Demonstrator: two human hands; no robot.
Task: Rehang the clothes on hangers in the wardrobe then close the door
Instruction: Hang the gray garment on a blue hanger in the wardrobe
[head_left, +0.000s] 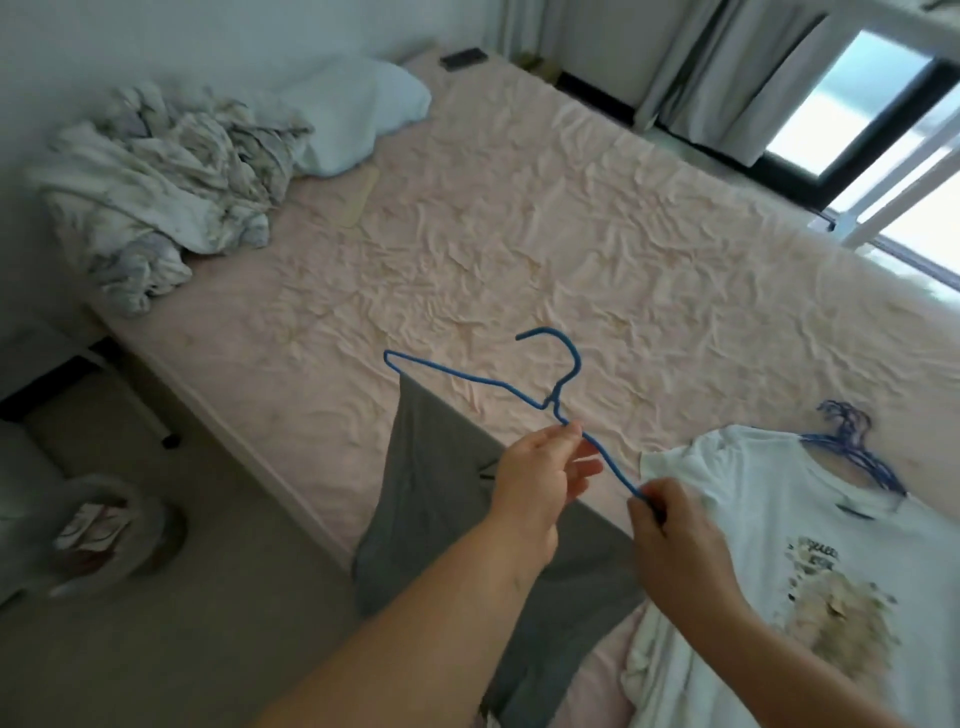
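Observation:
A blue wire hanger (470, 376) is held up over the near edge of the bed. My left hand (537, 480) pinches its shoulder wire just below the hook. My right hand (667, 525) grips the hanger's right end. A grey garment (431, 478) hangs from the hanger's left side and drapes down past the bed edge. To the right, a white T-shirt (769, 545) with a printed picture lies flat on the bed. Several more blue hangers (852, 447) lie stacked at its collar. No wardrobe is in view.
The bed has a wrinkled pink sheet (519, 234). A crumpled duvet (166, 182) and a pale blue pillow (358, 109) lie at its far left end. A waste bin (109, 530) stands on the floor at left. Curtains and a window are at the upper right.

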